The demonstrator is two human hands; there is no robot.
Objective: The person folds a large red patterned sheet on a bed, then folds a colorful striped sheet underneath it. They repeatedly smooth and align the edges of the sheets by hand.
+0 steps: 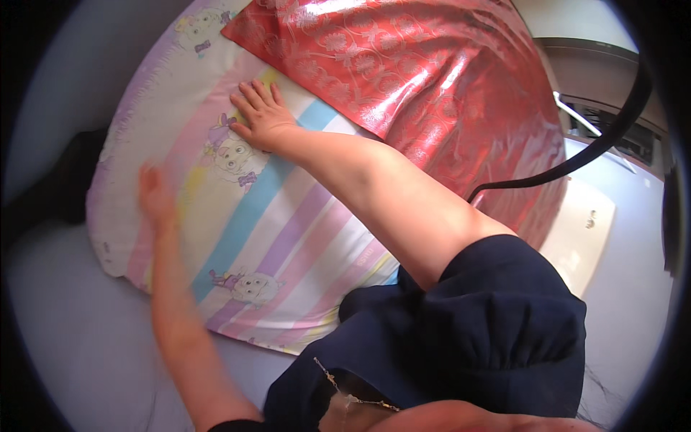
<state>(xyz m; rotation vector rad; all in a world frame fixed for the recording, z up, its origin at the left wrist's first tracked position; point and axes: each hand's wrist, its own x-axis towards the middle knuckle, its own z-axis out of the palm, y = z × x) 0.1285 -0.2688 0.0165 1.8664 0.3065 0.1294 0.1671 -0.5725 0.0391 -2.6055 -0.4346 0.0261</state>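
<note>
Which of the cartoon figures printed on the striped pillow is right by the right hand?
The upper figure on the striped pillow, just below the right hand; the lower figure lies far from it, near the pillow's bottom edge.

**One head camera, looking steeply down**

A single wide fisheye view sits on the person's head and faces down over the dark blue sleeve [504, 317] onto a striped pillow [273, 237] and a red cloth [432, 79]. It stands close, both forearms filling much of the frame. The rim bends and darkens, so the room's edges are probably unreliable.
</note>
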